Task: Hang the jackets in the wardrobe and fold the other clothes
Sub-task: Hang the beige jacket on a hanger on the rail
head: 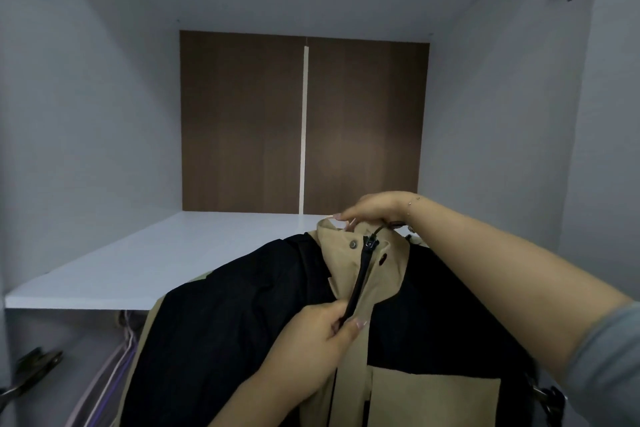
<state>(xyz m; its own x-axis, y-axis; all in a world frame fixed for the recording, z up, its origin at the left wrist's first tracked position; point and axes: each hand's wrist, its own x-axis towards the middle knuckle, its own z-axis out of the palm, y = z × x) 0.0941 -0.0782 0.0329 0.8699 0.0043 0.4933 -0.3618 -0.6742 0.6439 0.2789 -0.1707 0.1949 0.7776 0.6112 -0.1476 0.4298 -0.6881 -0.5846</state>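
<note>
Jacket [263, 333], black with tan collar and placket, held up in front of the wardrobe shelf [145, 263], collar level with the shelf's surface. Right hand [372, 210] reached over the collar top, fingers curled around what looked like a dark hanger hook; hanger itself hidden under the fabric. Left hand [322, 340] below the shelf edge, pinched on the zipper [360, 274] line at chest height. Spare hangers [114, 357], pale and purple, under the shelf at left; rail not visible. Probable step: settling the jacket before hooking it under the shelf. Risks judged: shoulders sliding off the hanger if tugged down on the zipper; hook missing the unseen rail; collar snagging on the shelf edge.
</note>
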